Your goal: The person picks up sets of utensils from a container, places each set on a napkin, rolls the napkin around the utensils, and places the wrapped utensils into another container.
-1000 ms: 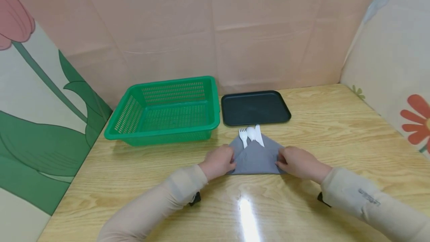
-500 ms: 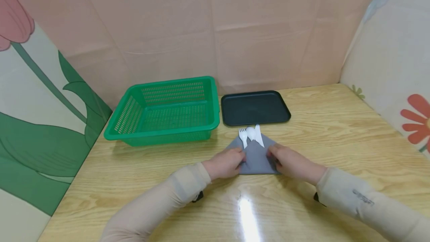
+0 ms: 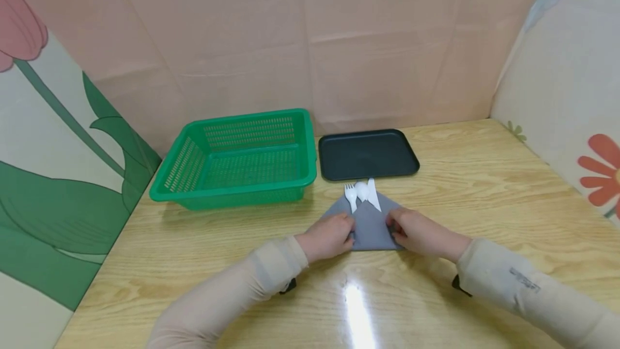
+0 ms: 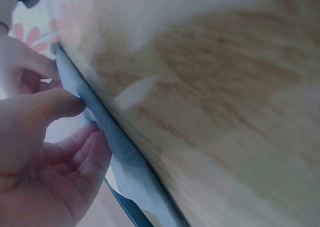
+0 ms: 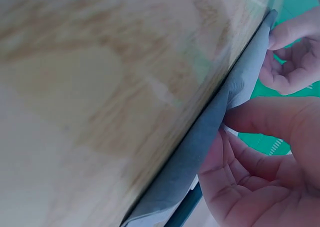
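A folded grey cloth napkin (image 3: pixel 372 232) lies on the table, its top flap forming a point. From its pocket stick out a white fork (image 3: pixel 351 194), a white spoon (image 3: pixel 361 192) and a white knife (image 3: pixel 373 195), side by side; their lower parts are hidden in the cloth. My left hand (image 3: pixel 330 236) pinches the napkin on its left side, thumb against fingers in the left wrist view. Opposite, my right hand (image 3: pixel 417 232) pinches a bit of cloth (image 5: pixel 200 142) on the right side, as the right wrist view shows close up.
A green perforated basket (image 3: pixel 242 194) stands at the back left. Right of it, just beyond the cutlery tips, lies a black tray (image 3: pixel 368 155). The wooden table (image 3: pixel 489 176) meets a pink backdrop behind and patterned sheets at both sides.
Both hands have moved inward from the napkin's outer sides toward its middle, mostly in the first half second. The cutlery, basket and tray stay in place.
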### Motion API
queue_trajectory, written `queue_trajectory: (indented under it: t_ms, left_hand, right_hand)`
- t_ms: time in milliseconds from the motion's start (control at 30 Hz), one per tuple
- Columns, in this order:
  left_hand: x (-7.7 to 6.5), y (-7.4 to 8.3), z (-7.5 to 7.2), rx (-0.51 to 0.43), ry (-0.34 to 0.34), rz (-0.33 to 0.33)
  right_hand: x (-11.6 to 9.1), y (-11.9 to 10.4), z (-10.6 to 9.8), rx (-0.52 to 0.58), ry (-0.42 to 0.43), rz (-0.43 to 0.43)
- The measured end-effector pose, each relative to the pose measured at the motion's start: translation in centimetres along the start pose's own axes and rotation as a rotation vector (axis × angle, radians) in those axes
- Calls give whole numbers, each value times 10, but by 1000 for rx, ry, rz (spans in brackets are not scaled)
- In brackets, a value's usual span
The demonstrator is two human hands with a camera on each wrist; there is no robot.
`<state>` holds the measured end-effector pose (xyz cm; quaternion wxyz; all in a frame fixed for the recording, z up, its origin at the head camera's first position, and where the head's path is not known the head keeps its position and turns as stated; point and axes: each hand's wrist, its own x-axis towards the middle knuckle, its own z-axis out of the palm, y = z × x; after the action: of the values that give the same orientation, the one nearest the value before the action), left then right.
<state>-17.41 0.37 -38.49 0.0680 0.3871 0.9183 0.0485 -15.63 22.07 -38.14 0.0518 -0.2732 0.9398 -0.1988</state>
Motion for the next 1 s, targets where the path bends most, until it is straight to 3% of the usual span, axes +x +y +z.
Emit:
queue_trajectory:
  t_ms: [400,1000]
  left_hand:
    - [-3,2,2,16,18,-9]
    - [-6,11,5,152,35,-10]
  right_hand:
    - [0,0,0,18,2,-15]
    - [-2,1,3,8,-30,-7]
